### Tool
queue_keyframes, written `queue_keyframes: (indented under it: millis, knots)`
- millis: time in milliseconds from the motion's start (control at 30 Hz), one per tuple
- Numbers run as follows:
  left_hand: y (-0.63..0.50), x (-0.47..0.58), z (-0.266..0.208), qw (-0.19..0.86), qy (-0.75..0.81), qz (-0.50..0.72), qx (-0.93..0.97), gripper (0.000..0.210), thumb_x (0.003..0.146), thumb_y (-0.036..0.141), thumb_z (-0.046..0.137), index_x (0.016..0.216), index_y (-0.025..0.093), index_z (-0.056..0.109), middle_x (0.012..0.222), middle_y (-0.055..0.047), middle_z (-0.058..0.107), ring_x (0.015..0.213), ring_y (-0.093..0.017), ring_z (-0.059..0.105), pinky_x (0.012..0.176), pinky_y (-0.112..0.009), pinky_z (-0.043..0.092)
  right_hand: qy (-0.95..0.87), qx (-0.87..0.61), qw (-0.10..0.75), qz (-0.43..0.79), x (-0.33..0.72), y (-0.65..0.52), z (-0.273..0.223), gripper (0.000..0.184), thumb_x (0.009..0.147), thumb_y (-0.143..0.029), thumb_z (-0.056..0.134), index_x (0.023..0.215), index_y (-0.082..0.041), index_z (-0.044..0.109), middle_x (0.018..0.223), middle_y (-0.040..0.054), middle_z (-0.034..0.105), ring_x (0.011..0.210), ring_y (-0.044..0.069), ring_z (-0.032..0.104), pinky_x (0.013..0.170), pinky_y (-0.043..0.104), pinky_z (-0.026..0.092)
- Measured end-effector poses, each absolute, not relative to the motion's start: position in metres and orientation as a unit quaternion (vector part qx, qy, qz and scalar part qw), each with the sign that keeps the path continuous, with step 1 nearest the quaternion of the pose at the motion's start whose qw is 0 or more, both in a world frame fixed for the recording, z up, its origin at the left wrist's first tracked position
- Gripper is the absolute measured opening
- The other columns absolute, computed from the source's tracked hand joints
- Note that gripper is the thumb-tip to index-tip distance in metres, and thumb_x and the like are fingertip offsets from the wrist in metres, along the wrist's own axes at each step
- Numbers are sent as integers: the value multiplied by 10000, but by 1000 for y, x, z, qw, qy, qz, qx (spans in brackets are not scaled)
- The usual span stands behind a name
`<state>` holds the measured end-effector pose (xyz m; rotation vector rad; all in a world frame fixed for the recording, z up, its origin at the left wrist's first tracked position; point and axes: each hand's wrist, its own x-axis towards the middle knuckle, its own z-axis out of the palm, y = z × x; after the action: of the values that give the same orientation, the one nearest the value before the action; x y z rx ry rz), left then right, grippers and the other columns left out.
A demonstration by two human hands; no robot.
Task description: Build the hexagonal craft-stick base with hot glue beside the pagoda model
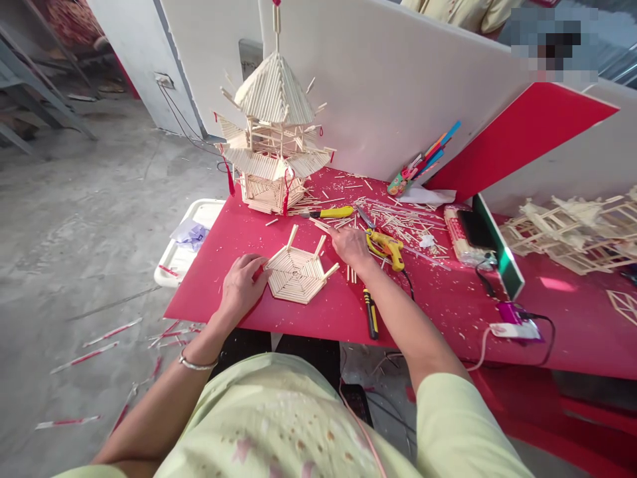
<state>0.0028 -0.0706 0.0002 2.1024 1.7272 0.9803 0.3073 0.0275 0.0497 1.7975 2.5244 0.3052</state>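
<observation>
A flat six-sided panel of pale wooden sticks [297, 275] lies on the red table in front of me. Short stick posts [319, 247] stand up from several of its corners. My left hand [243, 285] is closed at the panel's left edge, its fingertips pinching there. Just beyond the panel on the right, my right hand [352, 247] has its fingers together on a short wooden stick [322, 226]; the thumb side is partly hidden. Close to that hand are a yellow glue gun [388, 249], a yellow-handled knife [336, 212] and scissors [365, 218].
A tiered stick pagoda [276, 143] stands at the back left. Loose sticks [403, 222] litter the table. A black-and-yellow cutter [371, 313] lies at the front. Farther right are a pen cup [397, 184], a phone [476, 229], a power strip [515, 330] and another stick frame [572, 232].
</observation>
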Motion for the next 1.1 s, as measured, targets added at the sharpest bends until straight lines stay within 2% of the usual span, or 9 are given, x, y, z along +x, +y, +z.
queue_keyframes:
  millis: [200,333,467,600,733,833,933,1033,1100]
  knots:
    - [-74,6,12,159,577,397,695,262,979,382,600,1096,217,768,1180,-84,735,1013,-223,697,809,-318,561,790,602,-62,94,315,23,58,387,1036,-209,466,1352,-202,689,1106,117,774,969,222,693,800,302,495]
    - [-81,15,37,225,535,465,668,210,961,365,654,1020,215,788,1056,-56,753,748,-126,653,646,-250,512,759,587,-280,23,326,1,83,326,1014,-244,532,1271,-200,728,1135,92,759,909,188,713,792,295,565]
    - [-92,34,69,377,470,490,631,209,894,379,759,1009,215,816,907,-49,744,727,-120,639,629,-230,501,739,506,-436,-91,314,-59,118,296,990,-262,610,1265,-261,719,1083,41,752,865,159,726,752,284,618]
    - [-103,63,83,595,357,484,533,312,813,397,844,1069,221,822,778,-30,719,637,-114,612,563,-222,494,791,431,-413,-135,269,-124,123,308,973,-199,627,1257,-278,718,1112,37,761,928,156,732,840,284,624]
    - [-107,79,76,658,335,500,452,204,802,380,863,885,197,833,664,-13,672,569,-80,559,527,-190,465,782,430,-424,-155,251,-142,110,250,1013,-222,581,1210,-235,734,1116,62,770,974,158,741,892,276,606]
    - [-99,71,71,630,363,556,403,250,745,392,901,834,174,818,655,-21,674,549,-80,565,496,-183,455,768,478,-391,-170,288,-128,106,221,1029,-350,593,1145,-262,760,1106,41,782,997,170,739,907,298,594]
    - [-82,47,67,555,423,612,373,288,725,387,908,867,156,811,723,-43,713,571,-89,608,501,-184,480,647,667,-368,-6,356,-97,96,377,1052,-436,490,1269,-222,711,1211,123,747,1135,256,694,1001,421,545]
    - [-65,22,55,474,474,648,362,328,690,381,918,888,148,799,816,-48,731,614,-93,643,498,-173,485,549,815,-179,37,414,-61,75,721,921,-597,627,1412,-71,593,1345,296,641,1244,405,622,1005,519,501]
    - [-60,11,43,447,507,641,363,349,682,396,915,883,139,791,821,-54,737,615,-97,649,488,-169,490,517,849,-103,-27,434,-43,58,791,861,-708,636,1323,-66,650,1254,296,685,1156,399,665,929,466,520]
